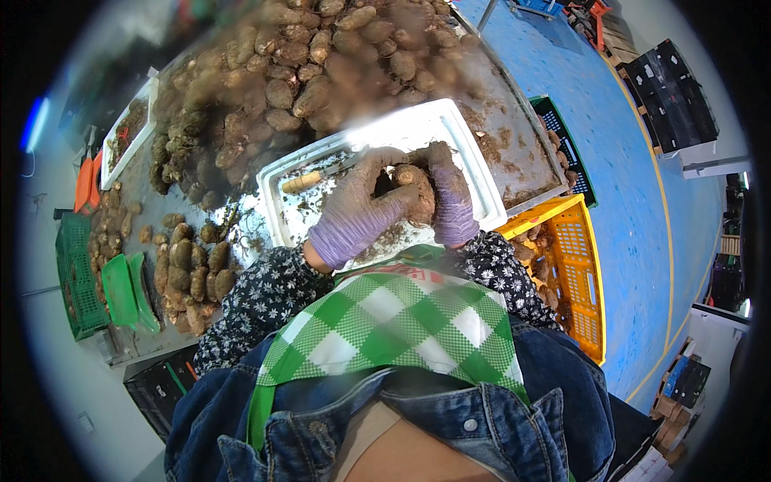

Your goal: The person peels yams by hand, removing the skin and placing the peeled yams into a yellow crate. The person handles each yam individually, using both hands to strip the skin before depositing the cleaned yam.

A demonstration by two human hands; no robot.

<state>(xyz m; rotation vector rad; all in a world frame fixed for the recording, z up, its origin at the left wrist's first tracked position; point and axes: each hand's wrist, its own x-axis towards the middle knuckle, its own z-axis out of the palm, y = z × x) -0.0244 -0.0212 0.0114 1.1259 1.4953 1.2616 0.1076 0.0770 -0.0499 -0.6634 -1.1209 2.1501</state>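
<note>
Both hands wear soiled lilac knit gloves and meet over a white foam tray. Between them is a brown taro corm. My left hand wraps its thumb and fingers around the corm's near and left side. My right hand grips it from the right, with the fingertips hidden behind it or in dirt. A knife with a wooden handle lies in the tray to the left of my left hand, its blade reaching towards that glove. Soil crumbs and root bits are scattered over the tray floor.
A large heap of taro covers the table beyond the tray. Sorted corms and a green scoop lie left. A yellow crate holding corms stands at the right, near a green crate. Another foam tray sits far left.
</note>
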